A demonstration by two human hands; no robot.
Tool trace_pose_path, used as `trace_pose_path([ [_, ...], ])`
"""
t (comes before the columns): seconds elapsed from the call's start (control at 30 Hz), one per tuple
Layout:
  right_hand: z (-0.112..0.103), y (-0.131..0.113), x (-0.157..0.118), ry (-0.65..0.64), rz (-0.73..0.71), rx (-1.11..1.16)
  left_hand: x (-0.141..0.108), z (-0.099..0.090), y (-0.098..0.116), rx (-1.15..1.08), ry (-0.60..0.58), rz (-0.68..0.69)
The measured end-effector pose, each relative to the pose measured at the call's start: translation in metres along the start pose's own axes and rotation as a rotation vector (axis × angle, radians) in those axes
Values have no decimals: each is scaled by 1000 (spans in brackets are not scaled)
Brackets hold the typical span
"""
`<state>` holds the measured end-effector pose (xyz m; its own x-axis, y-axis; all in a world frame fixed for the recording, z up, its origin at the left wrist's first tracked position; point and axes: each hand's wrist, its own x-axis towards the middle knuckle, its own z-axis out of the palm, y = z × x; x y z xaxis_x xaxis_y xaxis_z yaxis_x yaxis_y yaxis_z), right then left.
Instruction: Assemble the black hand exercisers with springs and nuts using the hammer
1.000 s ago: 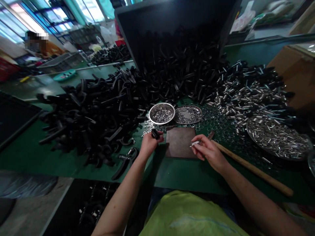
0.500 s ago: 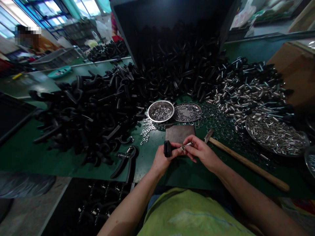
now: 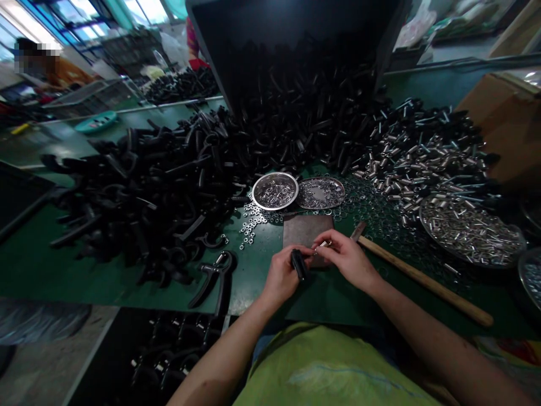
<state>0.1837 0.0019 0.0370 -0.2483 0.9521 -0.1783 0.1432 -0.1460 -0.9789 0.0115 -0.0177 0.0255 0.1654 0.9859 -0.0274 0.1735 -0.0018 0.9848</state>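
My left hand [image 3: 284, 274] is closed around a black plastic handle [image 3: 298, 266], whose end points toward me. Close beside it, the fingers of my right hand [image 3: 347, 260] pinch a small metal spring [image 3: 324, 245] against the handle's far end. Fingers partly hide where spring and handle meet. Both hands are over the near edge of a flat metal plate [image 3: 302, 228]. To the left on the green table lies a hand gripper with a spring [image 3: 217, 273], its two black handles spread apart.
A hammer [image 3: 426, 279] lies right of my hands. Beyond the plate are a steel bowl [image 3: 254, 197] of small metal parts, an oval tray [image 3: 321, 194] and scattered nuts [image 3: 252, 223]. Black handles [image 3: 139, 197] pile up left. A box [image 3: 502, 121] stands right; a person [image 3: 70, 73] sits far left.
The black handle has turned in my left hand and its near end has swung right and slightly down. Both hands have drawn closer together, the spring still in my right fingers.
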Motion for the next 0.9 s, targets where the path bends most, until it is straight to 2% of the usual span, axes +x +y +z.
trace_pose_path([
  [0.1,-7,-4,1,27,-85,-183,-1,15,-6,-284,-34,-327],
  [0.2,-13,-15,-2,51,-120,-210,1,30,-9,-672,-91,-647],
  [0.3,-12,-25,-6,68,-138,-170,5,39,-8,-856,-148,-773],
  [0.4,-7,-31,-10,71,-145,-200,9,45,-5,-884,-162,-754],
  [0.53,-3,-30,-11,99,-192,-392,11,50,-2,-797,-159,-682],
  [0.63,-4,-24,-10,116,-194,-470,9,48,3,-595,-156,-574],
  [0.73,-7,-14,-4,94,-122,-401,8,43,9,-336,-169,-493],
  [0.8,-10,-7,4,40,-78,-295,7,37,11,-232,-200,-473],
  [0.9,-20,4,22,-166,-20,-154,4,28,11,-239,-281,-499],
])
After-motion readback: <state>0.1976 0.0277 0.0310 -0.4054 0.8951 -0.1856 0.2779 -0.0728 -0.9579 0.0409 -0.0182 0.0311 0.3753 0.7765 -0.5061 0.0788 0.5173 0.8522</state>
